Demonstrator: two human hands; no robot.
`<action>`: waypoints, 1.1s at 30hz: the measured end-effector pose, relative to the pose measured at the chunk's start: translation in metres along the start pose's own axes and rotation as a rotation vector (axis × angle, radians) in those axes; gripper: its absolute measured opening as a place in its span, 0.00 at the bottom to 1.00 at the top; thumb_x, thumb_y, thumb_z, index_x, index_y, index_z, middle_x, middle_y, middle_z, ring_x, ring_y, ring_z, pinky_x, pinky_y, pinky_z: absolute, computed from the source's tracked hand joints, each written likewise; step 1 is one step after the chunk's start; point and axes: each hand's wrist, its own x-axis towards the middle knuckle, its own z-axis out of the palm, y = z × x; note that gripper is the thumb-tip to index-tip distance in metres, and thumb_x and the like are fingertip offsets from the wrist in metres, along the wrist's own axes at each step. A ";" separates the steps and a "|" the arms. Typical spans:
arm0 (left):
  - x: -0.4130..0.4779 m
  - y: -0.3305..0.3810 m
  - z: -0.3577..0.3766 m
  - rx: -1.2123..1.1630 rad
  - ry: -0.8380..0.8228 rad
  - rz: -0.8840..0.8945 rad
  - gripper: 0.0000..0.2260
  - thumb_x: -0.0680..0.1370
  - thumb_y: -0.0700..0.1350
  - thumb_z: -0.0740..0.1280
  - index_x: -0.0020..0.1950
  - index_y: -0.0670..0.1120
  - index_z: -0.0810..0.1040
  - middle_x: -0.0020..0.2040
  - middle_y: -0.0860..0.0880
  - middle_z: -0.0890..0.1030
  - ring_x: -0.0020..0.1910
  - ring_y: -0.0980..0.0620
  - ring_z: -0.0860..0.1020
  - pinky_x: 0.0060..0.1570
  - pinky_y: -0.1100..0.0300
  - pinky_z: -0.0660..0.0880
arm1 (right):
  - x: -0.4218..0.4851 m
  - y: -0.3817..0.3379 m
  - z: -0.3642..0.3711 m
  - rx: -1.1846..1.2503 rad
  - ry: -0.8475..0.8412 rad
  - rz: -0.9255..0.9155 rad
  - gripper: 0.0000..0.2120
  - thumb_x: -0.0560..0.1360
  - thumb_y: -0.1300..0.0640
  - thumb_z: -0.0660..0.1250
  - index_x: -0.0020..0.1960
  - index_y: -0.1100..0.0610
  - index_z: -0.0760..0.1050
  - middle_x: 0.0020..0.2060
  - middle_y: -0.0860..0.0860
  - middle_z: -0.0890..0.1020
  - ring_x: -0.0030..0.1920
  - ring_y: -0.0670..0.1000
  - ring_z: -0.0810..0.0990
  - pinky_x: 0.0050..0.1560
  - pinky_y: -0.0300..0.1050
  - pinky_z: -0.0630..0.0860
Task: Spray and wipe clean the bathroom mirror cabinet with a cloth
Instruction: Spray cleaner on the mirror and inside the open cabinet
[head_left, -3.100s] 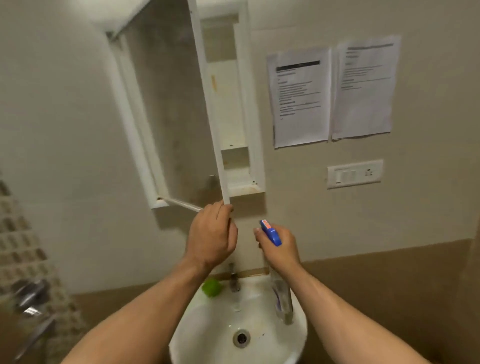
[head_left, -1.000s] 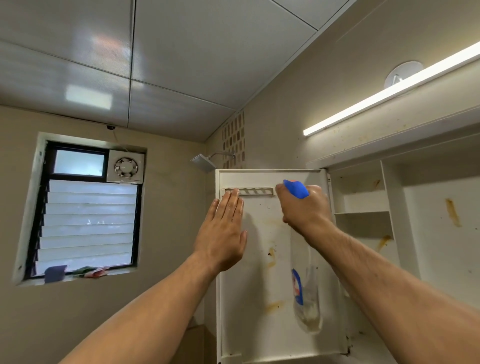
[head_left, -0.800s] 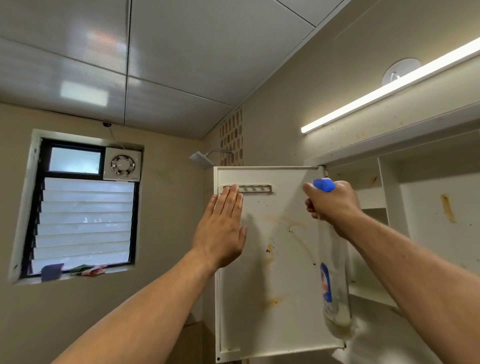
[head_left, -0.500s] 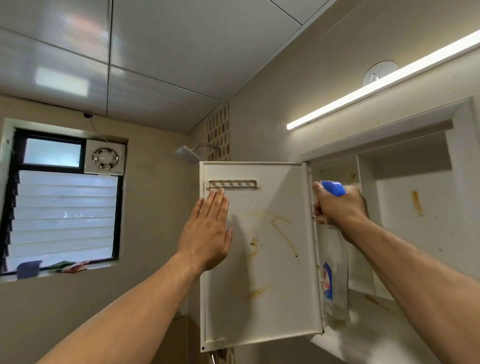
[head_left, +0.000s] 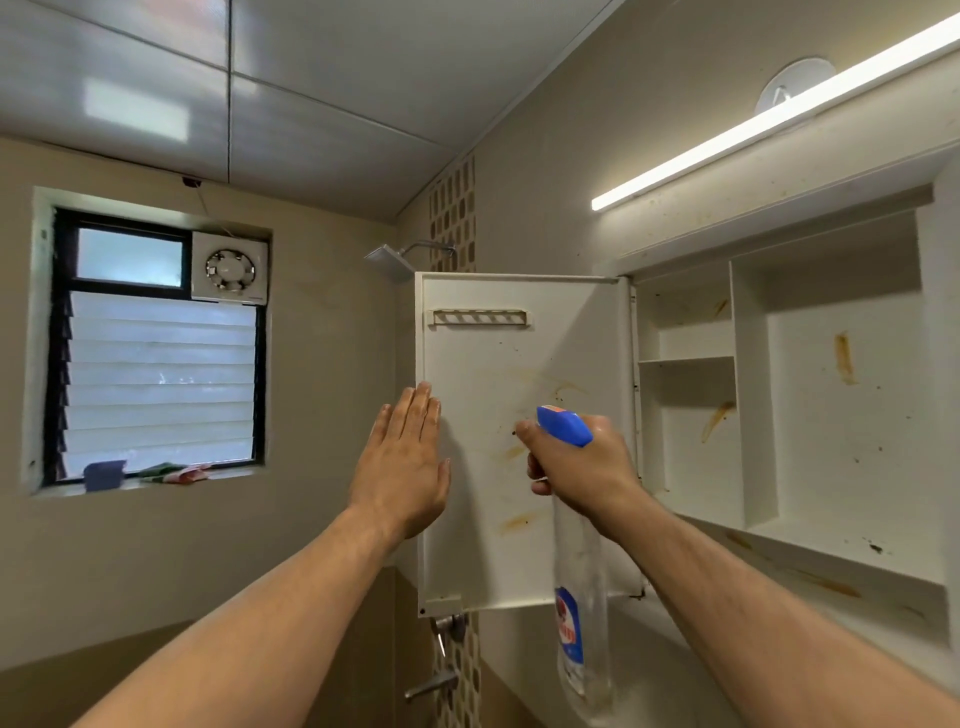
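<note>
Mirror cabinet (head_left: 831, 395), right half of frame, door (head_left: 524, 441) swung open at centre, inner face toward camera. Nearest: right hand (head_left: 582, 467) wrapped tight round the neck of a clear spray bottle (head_left: 579, 613), blue trigger head (head_left: 563, 426) aimed at the door. Left hand (head_left: 405, 467) flat, fingers together and extended, palm against the door's left edge; holds nothing. Door and shelves show brown streaks. Beyond: shower head (head_left: 389, 260) above the door; louvred window (head_left: 156, 364) at left; light strip (head_left: 753, 119) upper right.
</note>
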 end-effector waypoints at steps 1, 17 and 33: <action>-0.005 -0.002 0.002 0.004 -0.009 -0.015 0.34 0.84 0.57 0.49 0.82 0.43 0.38 0.82 0.45 0.34 0.80 0.48 0.34 0.78 0.50 0.35 | -0.005 0.000 0.007 -0.015 -0.005 -0.016 0.19 0.76 0.47 0.73 0.38 0.62 0.77 0.26 0.52 0.76 0.29 0.52 0.79 0.38 0.54 0.85; -0.033 0.016 0.011 -0.030 -0.106 0.007 0.34 0.84 0.55 0.54 0.84 0.43 0.41 0.83 0.45 0.37 0.83 0.48 0.39 0.79 0.51 0.37 | -0.021 0.076 -0.077 -0.132 0.441 0.206 0.20 0.76 0.44 0.71 0.39 0.61 0.79 0.36 0.63 0.84 0.35 0.59 0.84 0.45 0.58 0.85; -0.055 0.037 0.028 -0.052 -0.175 0.035 0.32 0.84 0.50 0.54 0.84 0.43 0.44 0.84 0.45 0.40 0.83 0.48 0.41 0.81 0.51 0.40 | -0.115 0.161 -0.004 -0.201 0.039 0.370 0.15 0.77 0.43 0.72 0.43 0.55 0.79 0.36 0.55 0.82 0.33 0.48 0.79 0.35 0.41 0.79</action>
